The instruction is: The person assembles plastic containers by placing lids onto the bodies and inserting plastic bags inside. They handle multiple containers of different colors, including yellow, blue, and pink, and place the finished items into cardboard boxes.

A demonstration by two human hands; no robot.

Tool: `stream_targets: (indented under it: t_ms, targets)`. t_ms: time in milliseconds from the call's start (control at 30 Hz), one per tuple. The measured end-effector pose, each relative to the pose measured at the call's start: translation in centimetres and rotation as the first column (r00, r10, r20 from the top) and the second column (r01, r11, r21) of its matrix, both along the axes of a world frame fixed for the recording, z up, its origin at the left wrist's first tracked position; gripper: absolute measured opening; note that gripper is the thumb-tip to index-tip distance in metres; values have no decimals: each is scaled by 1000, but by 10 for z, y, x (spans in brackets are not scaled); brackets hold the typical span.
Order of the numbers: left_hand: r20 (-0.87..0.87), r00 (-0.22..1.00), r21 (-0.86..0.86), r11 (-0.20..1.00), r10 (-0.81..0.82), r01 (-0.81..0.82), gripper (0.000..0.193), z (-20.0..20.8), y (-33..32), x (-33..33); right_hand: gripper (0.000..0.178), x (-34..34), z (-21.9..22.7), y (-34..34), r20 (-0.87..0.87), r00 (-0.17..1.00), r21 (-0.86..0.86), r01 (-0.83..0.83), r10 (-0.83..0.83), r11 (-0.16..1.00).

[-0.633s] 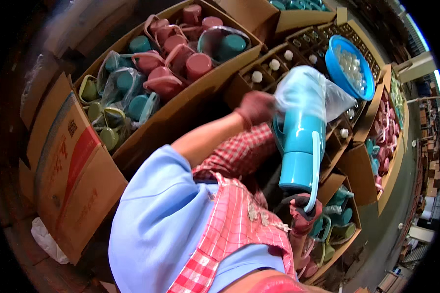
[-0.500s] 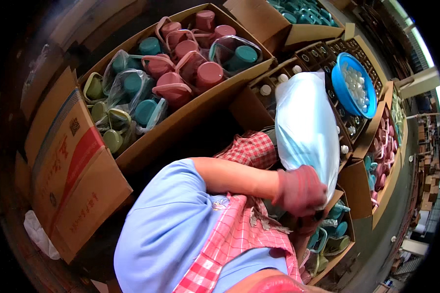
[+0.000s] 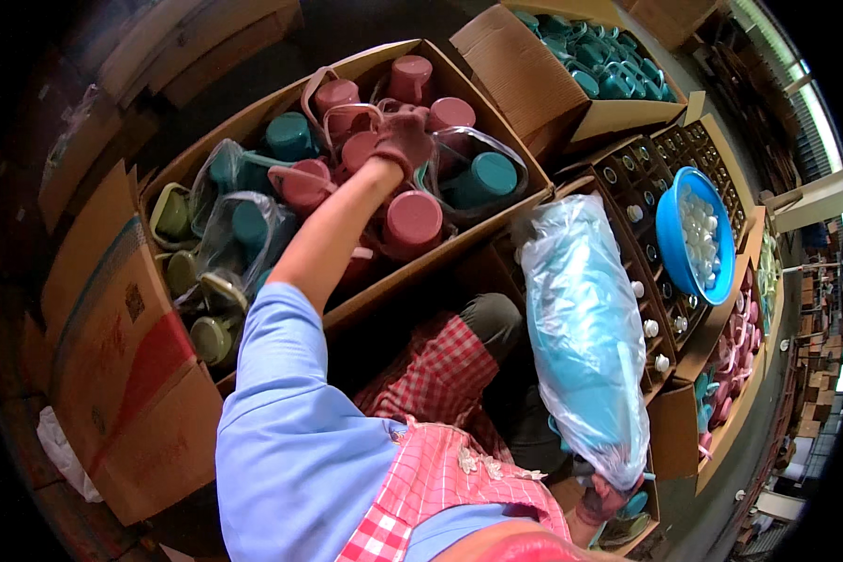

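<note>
My left hand (image 3: 404, 140), in a dark red glove, reaches into a large cardboard box and curls over a pink plastic cup (image 3: 358, 151) near its handle. The exact grip is partly hidden by the back of the hand. Around it stand more upturned pink cups and a teal cup (image 3: 493, 178) in clear plastic. My right hand (image 3: 605, 499), also gloved, is closed on the lower end of a long clear plastic bag (image 3: 585, 328) with light-blue contents. The bag lies slanted beside my knee, along a box of bottles.
A blue basin (image 3: 671, 239) of small clear and white pieces rests on the divided carton of bottles (image 3: 639, 192). Teal cups fill a box (image 3: 618, 70) behind. Another box with pink cups (image 3: 735, 347) stands at the right. A cardboard flap (image 3: 126, 375) sticks out at the left.
My left hand has left the bag and moved up and left into the box of cups. The bag now lies lower, its lower end held by my right hand.
</note>
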State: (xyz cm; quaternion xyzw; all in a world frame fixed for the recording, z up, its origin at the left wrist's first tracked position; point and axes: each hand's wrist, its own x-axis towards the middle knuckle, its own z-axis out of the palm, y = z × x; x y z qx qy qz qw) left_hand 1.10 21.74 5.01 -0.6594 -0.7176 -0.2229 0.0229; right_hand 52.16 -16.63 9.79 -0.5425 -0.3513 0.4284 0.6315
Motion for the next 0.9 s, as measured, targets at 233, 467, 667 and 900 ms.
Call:
stream_targets:
  t_ms: [233,467,667,900]
  targets:
    - [-243,964,-657,750,-110,-81,39,-25,88,-43,53,-6,38,30,-199,895,-259,344,-398,903]
    - [-545,833,-200,980,-98,-15,31,-31,84,-67,52,-9,44,47,-237,832,-335,414,-501,846]
    - [-246,965,121,984,-96,128,38,35,53,-87,53,-16,38,57,-342,781,-366,401,-522,840]
    - [-47,980,324,931,191,-166,30,90,-18,-99,54,-26,43,64,-574,653,-375,328,-495,867]
